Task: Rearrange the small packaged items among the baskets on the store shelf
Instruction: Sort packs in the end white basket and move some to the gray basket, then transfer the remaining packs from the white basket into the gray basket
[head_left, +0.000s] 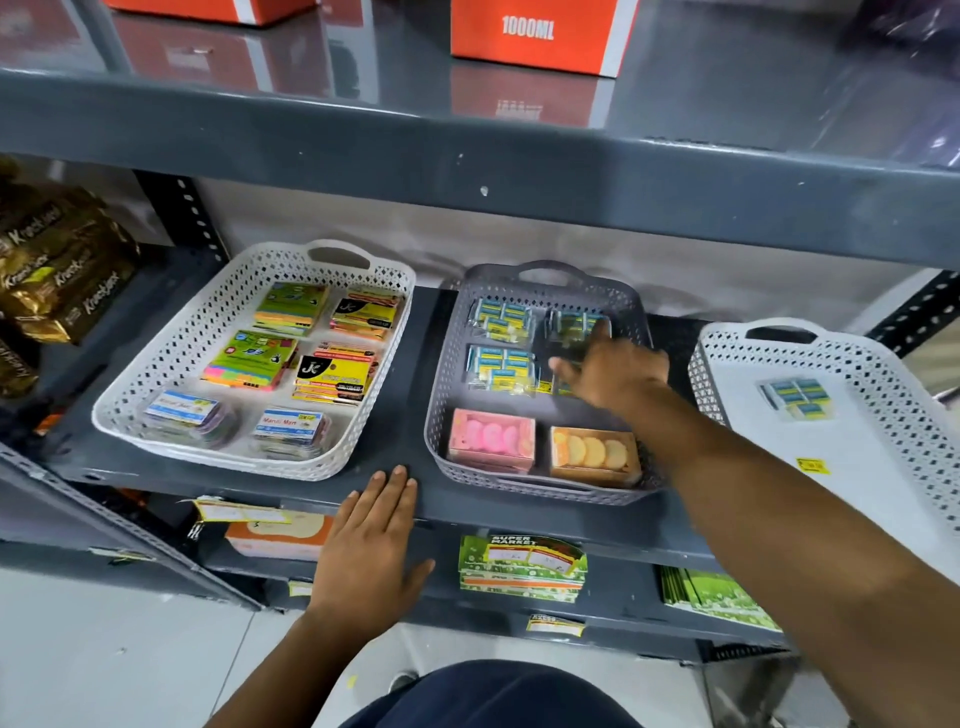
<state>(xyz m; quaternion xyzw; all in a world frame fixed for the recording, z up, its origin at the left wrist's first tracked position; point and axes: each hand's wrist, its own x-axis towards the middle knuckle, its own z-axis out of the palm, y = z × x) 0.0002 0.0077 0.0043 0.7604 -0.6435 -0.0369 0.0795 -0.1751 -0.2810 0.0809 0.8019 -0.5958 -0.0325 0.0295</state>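
Observation:
Three perforated baskets stand on the grey shelf. The white left basket (156, 374) holds sticky-note pads and card packs. The grey middle basket (447, 374) holds blue-and-yellow eraser packs (501, 366), a pink box (491, 439) and an orange box (595, 454). The white right basket (883, 452) holds one blue-and-yellow pack (795, 397). My right hand (613, 371) reaches into the middle basket over the right-hand packs, fingers spread and blurred, touching or just above a pack (571, 325). My left hand (371, 540) lies flat and open on the shelf's front edge.
Golden snack packets (57, 270) fill the shelf at far left. An orange "1000ML" box (540, 36) stands on the shelf above. Green packs (522, 569) and an orange box (275, 535) lie on the shelf below. A perforated upright (197, 218) stands behind the left basket.

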